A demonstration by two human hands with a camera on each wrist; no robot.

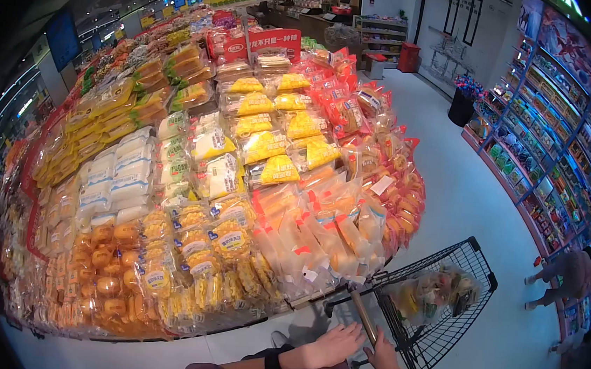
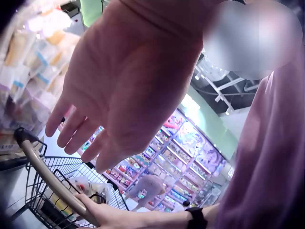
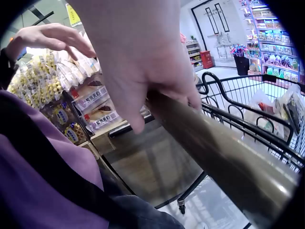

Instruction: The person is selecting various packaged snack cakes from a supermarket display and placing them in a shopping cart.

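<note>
My right hand [image 1: 385, 359] grips the brownish bar handle [image 1: 364, 318] of a black wire shopping cart [image 1: 467, 326]. In the right wrist view, that hand [image 3: 143, 67] has its fingers curled round the handle. Held in the air just left of the handle, my left hand [image 1: 334, 346] carries nothing. Its palm and loosely extended fingers show in the left wrist view, where the left hand [image 2: 128, 90] appears above the handle [image 2: 52, 181]. Clear plastic bags of goods [image 1: 433, 295] lie inside the cart.
A broad display piled with packaged breads [image 1: 277, 232] and yellow packs [image 1: 263, 146] fills the left and front. Lit shelves [image 1: 560, 137] line the right side, with a bent-over person [image 1: 565, 275] beside them. A pale floor aisle [image 1: 444, 176] runs between.
</note>
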